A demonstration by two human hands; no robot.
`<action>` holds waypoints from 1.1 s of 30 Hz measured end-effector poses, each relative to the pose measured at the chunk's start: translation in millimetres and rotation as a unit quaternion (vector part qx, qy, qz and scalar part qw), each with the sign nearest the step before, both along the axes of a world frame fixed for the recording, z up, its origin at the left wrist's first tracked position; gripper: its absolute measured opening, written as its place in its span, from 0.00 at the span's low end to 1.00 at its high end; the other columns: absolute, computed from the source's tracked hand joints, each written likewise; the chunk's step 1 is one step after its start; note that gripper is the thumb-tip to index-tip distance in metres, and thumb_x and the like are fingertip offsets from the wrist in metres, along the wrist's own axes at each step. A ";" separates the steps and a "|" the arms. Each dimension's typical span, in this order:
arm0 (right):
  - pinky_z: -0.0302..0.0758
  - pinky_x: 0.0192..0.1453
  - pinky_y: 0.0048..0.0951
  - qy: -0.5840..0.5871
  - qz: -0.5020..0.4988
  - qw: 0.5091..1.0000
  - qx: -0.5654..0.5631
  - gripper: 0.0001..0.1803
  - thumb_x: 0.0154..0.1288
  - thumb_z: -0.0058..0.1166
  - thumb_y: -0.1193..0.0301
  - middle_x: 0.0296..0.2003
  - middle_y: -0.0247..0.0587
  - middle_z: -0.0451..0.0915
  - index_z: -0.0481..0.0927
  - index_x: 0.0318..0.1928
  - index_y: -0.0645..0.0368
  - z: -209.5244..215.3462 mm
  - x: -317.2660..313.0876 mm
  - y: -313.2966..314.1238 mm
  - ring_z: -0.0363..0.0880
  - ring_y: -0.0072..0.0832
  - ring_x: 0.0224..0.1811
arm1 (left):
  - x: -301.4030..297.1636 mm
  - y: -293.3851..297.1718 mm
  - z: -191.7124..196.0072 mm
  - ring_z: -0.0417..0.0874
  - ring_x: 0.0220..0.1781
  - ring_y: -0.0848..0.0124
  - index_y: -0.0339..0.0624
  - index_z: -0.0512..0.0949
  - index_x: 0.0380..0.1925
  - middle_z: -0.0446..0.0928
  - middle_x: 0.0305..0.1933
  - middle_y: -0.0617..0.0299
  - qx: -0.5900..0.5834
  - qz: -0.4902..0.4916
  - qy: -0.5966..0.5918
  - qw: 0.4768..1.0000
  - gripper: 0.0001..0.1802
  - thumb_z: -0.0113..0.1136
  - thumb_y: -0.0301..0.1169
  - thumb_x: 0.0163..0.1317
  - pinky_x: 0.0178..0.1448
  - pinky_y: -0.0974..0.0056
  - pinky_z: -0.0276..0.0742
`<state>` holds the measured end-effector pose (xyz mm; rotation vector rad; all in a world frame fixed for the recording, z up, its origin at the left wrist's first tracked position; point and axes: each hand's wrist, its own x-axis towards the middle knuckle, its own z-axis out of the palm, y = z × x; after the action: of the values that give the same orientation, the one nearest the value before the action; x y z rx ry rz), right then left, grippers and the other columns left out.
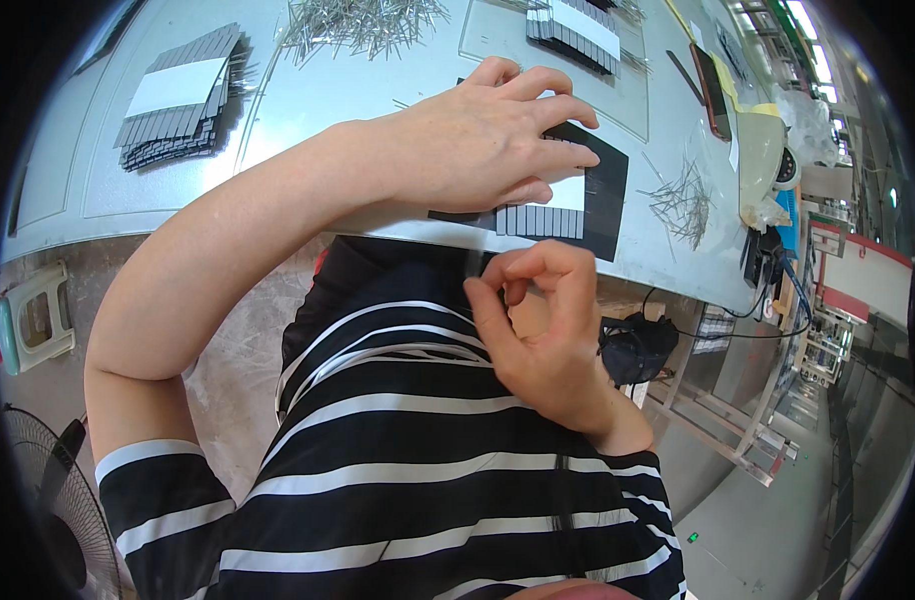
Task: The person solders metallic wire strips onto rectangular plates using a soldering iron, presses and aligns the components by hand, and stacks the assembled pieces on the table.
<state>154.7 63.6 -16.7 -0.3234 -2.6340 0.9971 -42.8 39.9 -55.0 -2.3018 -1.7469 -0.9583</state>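
My left hand [493, 135] reaches across the table, fingers spread and bent, over a row of flat grey strips [540, 221] joined by a white band. It covers much of that row, which lies on a black mat [608, 190] at the table's near edge. Closer to my body, my right hand [550, 325] is closed in a pinch. A thin, blurred, see-through strip [475, 258] rises from its thumb and fingertip; its exact kind is unclear.
A stack of similar banded grey strips [178, 95] sits at far left, another [575, 35] at the back. Thin metal wires lie in a large pile [358, 25] and a smaller one [686, 205]. A phone-like dark slab [711, 92] rests at right. A fan [53, 500] stands lower left.
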 end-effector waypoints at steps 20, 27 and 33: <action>0.71 0.41 0.17 0.219 -0.089 0.818 -0.525 0.17 0.64 0.57 0.84 0.37 0.40 0.77 0.63 0.45 0.58 13.9 32.7 39.1 0.73 0.17 0.37 | 6.1 -16.2 46.7 0.74 0.57 0.59 0.44 0.80 0.55 0.77 0.55 0.53 -0.026 -0.040 -0.220 0.974 0.21 0.61 0.40 0.65 0.62 0.60 0.69; 0.72 0.44 0.19 0.233 -0.070 0.827 -0.507 0.16 0.64 0.56 0.84 0.36 0.40 0.76 0.64 0.45 0.60 22.8 44.2 34.0 0.74 0.18 0.37 | 41.5 -30.1 77.3 0.80 0.39 0.77 0.36 0.83 0.45 0.83 0.39 0.61 -0.223 -0.088 -0.443 0.864 0.14 0.69 0.29 0.60 0.44 0.72 0.76; 0.65 0.37 0.23 0.235 -0.006 0.718 -0.656 0.12 0.66 0.51 0.80 0.30 0.38 0.73 0.67 0.49 0.60 18.3 68.3 37.1 0.68 0.22 0.31 | 61.0 -38.3 84.2 0.80 0.41 0.78 0.33 0.83 0.43 0.82 0.40 0.62 -0.229 -0.109 -0.512 0.820 0.08 0.62 0.24 0.64 0.47 0.72 0.76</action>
<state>223.0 100.7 1.5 -0.2858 -1.0717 2.3825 18.2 1.6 29.2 -2.4578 -2.2418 -2.3966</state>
